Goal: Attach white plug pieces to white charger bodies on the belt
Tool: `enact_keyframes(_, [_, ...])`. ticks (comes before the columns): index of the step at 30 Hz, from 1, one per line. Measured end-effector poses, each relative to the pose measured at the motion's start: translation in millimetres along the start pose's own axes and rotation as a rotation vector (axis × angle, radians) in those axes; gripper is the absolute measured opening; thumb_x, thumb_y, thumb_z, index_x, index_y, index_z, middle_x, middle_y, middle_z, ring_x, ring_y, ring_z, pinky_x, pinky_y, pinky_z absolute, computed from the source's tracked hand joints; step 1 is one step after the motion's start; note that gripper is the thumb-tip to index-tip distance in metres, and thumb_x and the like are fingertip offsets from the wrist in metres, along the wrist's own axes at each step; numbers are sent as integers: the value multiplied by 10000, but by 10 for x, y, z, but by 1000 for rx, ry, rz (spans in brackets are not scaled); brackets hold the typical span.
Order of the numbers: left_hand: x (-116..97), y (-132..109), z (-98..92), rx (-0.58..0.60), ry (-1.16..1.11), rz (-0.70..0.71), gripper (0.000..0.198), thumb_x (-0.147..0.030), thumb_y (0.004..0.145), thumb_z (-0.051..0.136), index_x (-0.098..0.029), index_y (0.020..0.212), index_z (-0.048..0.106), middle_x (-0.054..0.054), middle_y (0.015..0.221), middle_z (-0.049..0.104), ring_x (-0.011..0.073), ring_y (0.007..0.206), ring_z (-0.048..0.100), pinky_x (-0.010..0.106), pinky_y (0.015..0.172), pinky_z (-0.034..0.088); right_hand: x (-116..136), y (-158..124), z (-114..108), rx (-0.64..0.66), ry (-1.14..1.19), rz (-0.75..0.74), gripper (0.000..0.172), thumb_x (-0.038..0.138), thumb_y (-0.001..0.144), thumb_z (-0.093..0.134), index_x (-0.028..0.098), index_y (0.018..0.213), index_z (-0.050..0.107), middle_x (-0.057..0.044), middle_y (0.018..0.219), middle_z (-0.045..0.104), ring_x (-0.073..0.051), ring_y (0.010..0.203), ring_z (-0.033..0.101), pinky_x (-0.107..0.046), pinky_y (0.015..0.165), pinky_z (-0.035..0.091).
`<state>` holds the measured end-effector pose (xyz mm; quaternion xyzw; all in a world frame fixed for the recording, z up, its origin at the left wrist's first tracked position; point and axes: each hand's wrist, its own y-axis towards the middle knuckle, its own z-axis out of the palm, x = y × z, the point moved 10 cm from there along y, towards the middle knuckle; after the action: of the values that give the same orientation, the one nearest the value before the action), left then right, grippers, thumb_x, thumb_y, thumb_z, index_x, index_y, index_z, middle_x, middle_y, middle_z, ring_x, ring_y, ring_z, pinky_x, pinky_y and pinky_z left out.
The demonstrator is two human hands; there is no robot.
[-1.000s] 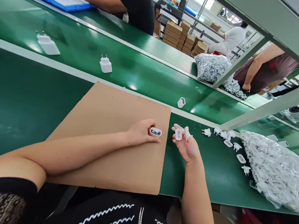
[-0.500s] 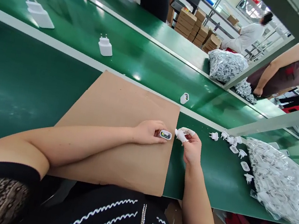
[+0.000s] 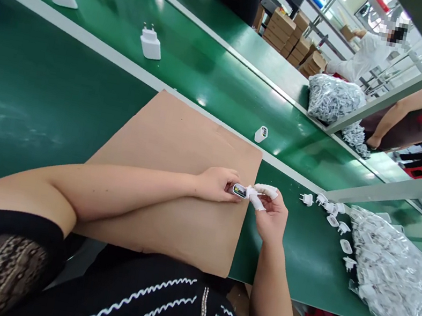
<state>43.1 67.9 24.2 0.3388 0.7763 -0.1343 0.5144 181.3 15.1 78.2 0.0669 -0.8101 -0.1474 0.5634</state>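
Hands have closed the gap. A second ago they sat apart; now, mid-frame, the left hand [image 3: 217, 183] pinches the open charger shell [image 3: 240, 190] between thumb and curled fingers. The right hand [image 3: 272, 218], fingers closed round its white plug piece [image 3: 255, 197], has brought it right up against the shell. The parts are touching, but I can't tell if the plug is seated. It's all over the cardboard sheet [image 3: 180, 147]'s right edge. The spare plug pieces [image 3: 331, 215] and the bag [image 3: 398, 273] at right haven't budged.
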Motion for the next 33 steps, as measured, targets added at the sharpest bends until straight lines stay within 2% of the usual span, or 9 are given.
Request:
enact_keyframes(5, [15,12,2,4,-28,3,217,-406,815,774,-197,867,743,13,923,670,133,706,580,267,644,437,334,-51,182,28,-499,-284,167,277,969,708,285,1123,774,-56,965,707,-238,915,623,-406,798,559])
enact_keyframes(8, [25,21,-9,4,-28,6,222,-403,801,783,-190,841,733,9,912,663,128,705,576,261,642,432,387,-72,322,94,-619,-369,210,237,996,650,260,1179,751,-79,987,709,-261,958,609,-411,811,556])
enact_keyframes(15, [36,41,4,27,-47,20,228,-416,798,777,-195,800,721,0,907,655,130,719,580,261,635,413,315,0,405,200,-747,-360,239,134,961,568,238,1075,750,-69,896,670,-245,873,622,-371,754,543])
enact_keyframes(21, [53,29,-24,-21,6,-16,277,-435,792,771,-184,726,674,-6,814,592,131,685,560,274,634,397,350,6,421,137,-874,-425,264,61,841,561,242,913,738,-24,782,611,-216,801,608,-448,1077,477])
enact_keyframes(24, [48,17,-21,-40,6,-29,250,-413,800,748,-184,730,676,-5,795,568,131,670,550,276,624,397,306,-9,400,78,-892,-372,228,89,850,584,252,879,740,-27,786,612,-219,815,611,-440,1085,466])
enact_keyframes(27, [36,7,-6,-51,-17,-32,268,-439,791,757,-188,729,689,1,795,569,141,676,561,281,624,411,179,13,394,111,-807,-291,157,174,881,622,261,885,753,-24,789,626,-224,842,626,-454,1107,449])
enact_keyframes(30, [64,30,-20,-13,-49,-34,279,-473,762,793,-200,780,737,14,826,621,165,705,605,293,652,460,-43,107,258,167,-543,-180,250,328,921,643,279,1143,747,-47,1019,720,-240,1004,665,-469,1141,432])
enact_keyframes(32, [118,94,-219,-71,-76,-22,324,-503,729,824,-204,842,768,35,888,676,195,778,652,305,707,505,-230,227,-65,81,-397,-93,477,453,936,619,264,1373,646,-102,1305,691,-270,1187,641,-481,1139,441])
enact_keyframes(33, [166,140,-411,-149,-79,-21,358,-522,723,829,-204,878,777,47,929,698,210,825,669,310,740,521,-338,290,-326,-28,-389,-43,573,487,945,585,240,1461,578,-135,1412,643,-291,1268,608,-502,1148,430])
